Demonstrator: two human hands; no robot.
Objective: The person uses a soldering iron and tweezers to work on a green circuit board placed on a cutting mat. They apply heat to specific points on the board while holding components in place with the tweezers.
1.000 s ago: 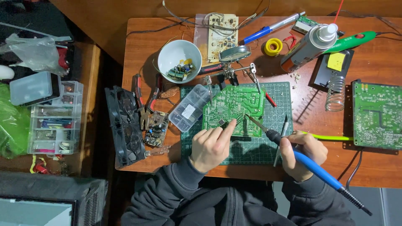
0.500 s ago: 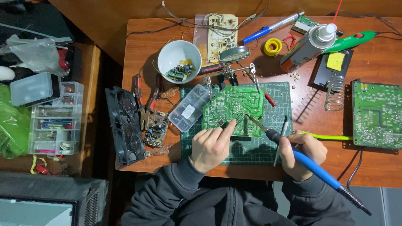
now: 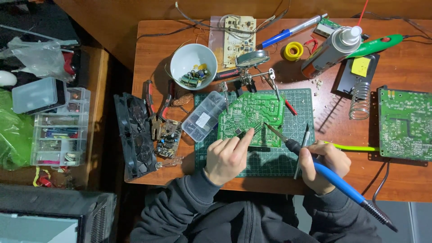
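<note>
Right hand (image 3: 325, 165) clamped around blue soldering iron (image 3: 333, 176), tip touching near edge of green circuit board (image 3: 251, 118). Left hand (image 3: 228, 157) pinched together, fingertips on same edge; what they pinch is too small to tell. Board held tilted over green cutting mat (image 3: 270, 159), mid-desk. Little free mat: tweezers (image 3: 303, 144) just right, clear parts box (image 3: 204, 116) just left. Far side crowded by white bowl (image 3: 192, 59) and spray can (image 3: 330, 50). Second board (image 3: 405, 122) far right.

- Soldering iron (image 3: 333, 177): glossy blue plastic handle, bare metal tip.
- Circuit board (image 3: 251, 118): matt green laminate, speckled with solder.
- Surface (image 3: 153, 58): smooth reddish wood.
- Bowl (image 3: 193, 60): glossy white ceramic.
</note>
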